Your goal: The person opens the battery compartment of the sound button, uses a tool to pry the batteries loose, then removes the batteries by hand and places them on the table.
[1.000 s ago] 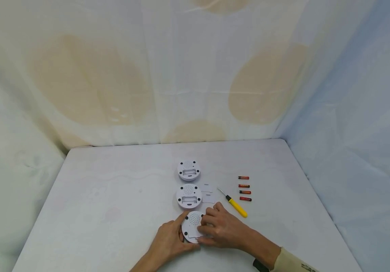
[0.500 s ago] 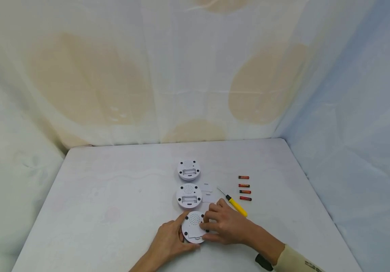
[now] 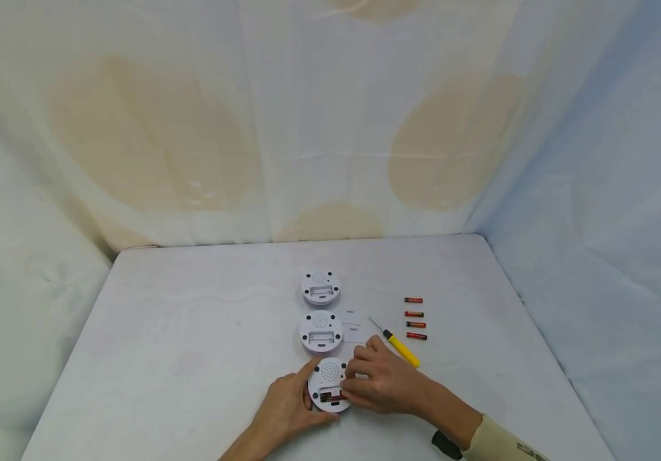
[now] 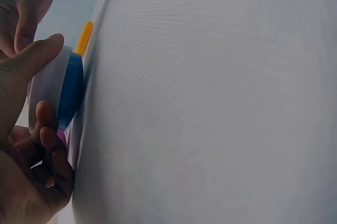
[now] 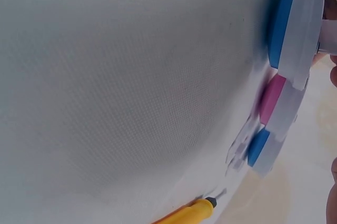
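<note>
A round white device (image 3: 329, 371) with speaker holes lies back up near the table's front edge, its blue underside (image 4: 71, 95) down. My left hand (image 3: 286, 406) grips its left rim between thumb and fingers. Red-and-black batteries (image 3: 330, 397) sit in its uncovered compartment, partly hidden by the other hand. Above the right part of the device, my right hand (image 3: 384, 381) pinches a white battery cover (image 5: 329, 37), tilted up from the back. The head view largely hides this cover behind the fingers.
Two similar devices (image 3: 320, 324) (image 3: 319, 282) with vacant compartments stand in line behind. Two loose covers (image 3: 352, 335) (image 3: 350, 317) lie beside them. A yellow screwdriver (image 3: 403, 352) lies to the right, and several batteries (image 3: 415, 324) form a column beyond it.
The cover has come up off the near device, exposing the batteries inside. My right hand has shifted slightly right; my left hand keeps its hold.
</note>
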Tool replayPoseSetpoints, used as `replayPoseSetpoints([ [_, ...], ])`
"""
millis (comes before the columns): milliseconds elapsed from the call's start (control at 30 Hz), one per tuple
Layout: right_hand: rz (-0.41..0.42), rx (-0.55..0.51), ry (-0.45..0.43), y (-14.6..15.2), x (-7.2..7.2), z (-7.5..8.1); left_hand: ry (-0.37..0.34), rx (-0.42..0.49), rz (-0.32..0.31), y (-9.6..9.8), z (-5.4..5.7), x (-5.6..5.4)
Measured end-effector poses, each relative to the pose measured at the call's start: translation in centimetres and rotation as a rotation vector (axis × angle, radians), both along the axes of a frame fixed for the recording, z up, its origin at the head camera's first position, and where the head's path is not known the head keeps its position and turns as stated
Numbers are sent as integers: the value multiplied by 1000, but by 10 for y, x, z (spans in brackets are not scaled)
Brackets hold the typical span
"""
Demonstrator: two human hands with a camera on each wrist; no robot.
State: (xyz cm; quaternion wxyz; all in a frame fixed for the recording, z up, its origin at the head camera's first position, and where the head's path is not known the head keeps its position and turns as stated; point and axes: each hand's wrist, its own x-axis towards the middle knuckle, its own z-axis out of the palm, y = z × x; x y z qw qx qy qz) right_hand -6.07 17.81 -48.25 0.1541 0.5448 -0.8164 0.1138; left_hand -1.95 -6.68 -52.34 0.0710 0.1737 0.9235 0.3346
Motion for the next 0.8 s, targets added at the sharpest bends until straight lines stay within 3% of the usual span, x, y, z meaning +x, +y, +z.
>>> replayPoseSetpoints([
  [133, -30, -39, 14, 0, 0, 0, 1, 2, 5, 0, 0, 1],
  [400, -114, -124, -97, 6, 0, 5, -2, -2, 2, -3, 0, 1],
  [600, -286, -161, -166, 20, -10, 6, -21, -9, 11, -4, 0, 1],
  [800, -496, -107, -308, 29, -17, 2, -29, -21, 12, -4, 0, 2],
])
